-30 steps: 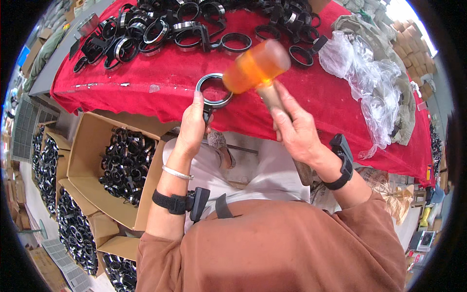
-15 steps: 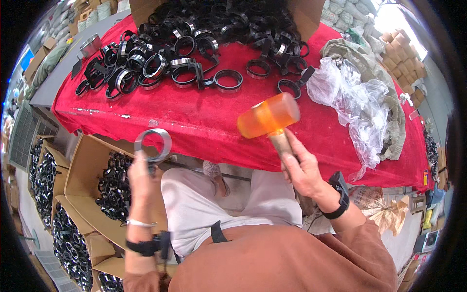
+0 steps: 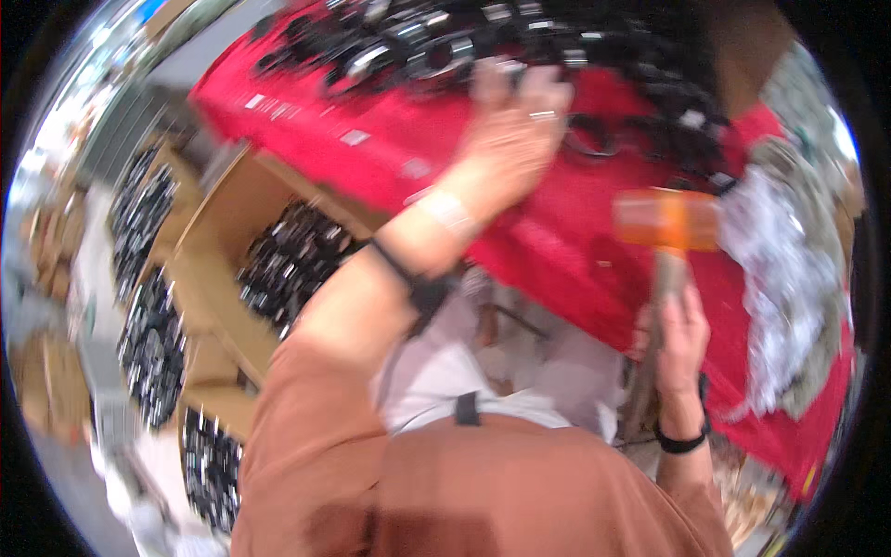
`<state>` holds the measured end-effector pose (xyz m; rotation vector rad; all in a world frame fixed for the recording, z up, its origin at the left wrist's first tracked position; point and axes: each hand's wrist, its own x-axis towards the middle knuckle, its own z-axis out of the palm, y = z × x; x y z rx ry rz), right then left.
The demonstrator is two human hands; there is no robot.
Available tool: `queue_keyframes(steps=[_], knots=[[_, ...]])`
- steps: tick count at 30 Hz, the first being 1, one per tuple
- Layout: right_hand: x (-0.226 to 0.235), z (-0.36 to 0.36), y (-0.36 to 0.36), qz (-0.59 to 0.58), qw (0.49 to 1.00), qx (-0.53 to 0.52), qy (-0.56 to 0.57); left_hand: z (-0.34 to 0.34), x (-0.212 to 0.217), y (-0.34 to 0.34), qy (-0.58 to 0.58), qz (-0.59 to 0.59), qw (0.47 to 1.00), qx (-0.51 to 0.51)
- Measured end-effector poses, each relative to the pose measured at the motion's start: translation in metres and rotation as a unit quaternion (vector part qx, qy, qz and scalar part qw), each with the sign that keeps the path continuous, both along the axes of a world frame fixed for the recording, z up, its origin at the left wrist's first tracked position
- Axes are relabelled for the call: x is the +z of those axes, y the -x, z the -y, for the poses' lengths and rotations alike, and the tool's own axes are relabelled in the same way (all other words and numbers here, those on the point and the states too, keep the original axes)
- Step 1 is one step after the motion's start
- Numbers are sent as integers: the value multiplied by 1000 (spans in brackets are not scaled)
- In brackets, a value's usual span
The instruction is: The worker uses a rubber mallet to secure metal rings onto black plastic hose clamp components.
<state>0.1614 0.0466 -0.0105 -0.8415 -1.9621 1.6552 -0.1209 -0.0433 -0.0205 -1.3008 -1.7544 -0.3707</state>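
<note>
Rings, black with bright metal: one broad heap along the far side of the worktop, further heaps in boxes at left. Singly too many and too blurred to count.

Boxes, brown cardboard, left, beside the worktop: four ring-filled heaps counted, the largest box nearest the worktop.

Bracelet, pale: one, left wrist.

Left hand: one, extended to the near edge of the heap, fingers over the rings. Whether it grips one cannot be told for blur.

Worktop, under red cloth: one, running left to right.

Mallet, amber head, long handle: one, right of centre, head uppermost.

Right hand: one, wrapped round the mallet's handle, well apart from the left.

Carton, brown, far right, blurred: one seen.

Plastic, clear, crumpled, right: one bundle, beside grey cloth.

Step, as judged: taking up or laying down a ring at the heap; which, unclear. Next move, by judgement: calls for sure control of a single ring, free of its neighbours, mallet kept aside.
</note>
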Motion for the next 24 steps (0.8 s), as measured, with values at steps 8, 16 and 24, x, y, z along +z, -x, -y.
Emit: queue_keyframes(steps=[8,16,24], knots=[[-23,-13,-4,-68,997,-2,41,-38,-10,-3,129,-44,988,74],[3,1,-13,34,998,-54,-18,63,22,-97,82,459,876,-121],[-2,4,0,20,998,47,-27,71,-49,-105,-82,802,571,-152]])
